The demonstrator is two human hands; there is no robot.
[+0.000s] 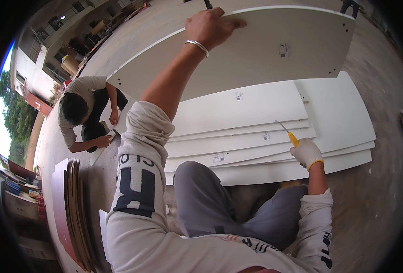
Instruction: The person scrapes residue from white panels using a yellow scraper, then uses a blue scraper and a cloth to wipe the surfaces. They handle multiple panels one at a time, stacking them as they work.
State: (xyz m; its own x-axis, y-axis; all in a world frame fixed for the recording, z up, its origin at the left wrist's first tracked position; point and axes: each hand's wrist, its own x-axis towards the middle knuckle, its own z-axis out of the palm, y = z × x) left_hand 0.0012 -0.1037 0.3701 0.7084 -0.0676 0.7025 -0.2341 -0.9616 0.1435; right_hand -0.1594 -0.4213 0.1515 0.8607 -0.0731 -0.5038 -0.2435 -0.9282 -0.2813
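My left hand (pixel 211 28), bare and with a silver bangle at the wrist, grips the top edge of a white panel (pixel 251 54). The panel stands tilted up on its long edge, with small dark holes near its ends and a label on its face. A dark tip of something sticks up behind my fingers; its kind cannot be made out. In a white work glove, my right hand (pixel 308 154) is closed on the yellow handle of a screwdriver (pixel 292 138), its thin shaft slanting up and left over the stacked white panels (pixel 238 107).
A wider white panel (pixel 342 107) lies under the stack at right. To the left another person (pixel 87 109) crouches, hands on a small piece. Several boards (pixel 71 209) lean upright at lower left. My bent knees (pixel 201 195) are close before the stack. Another person's legs (pixel 350 6) show far right.
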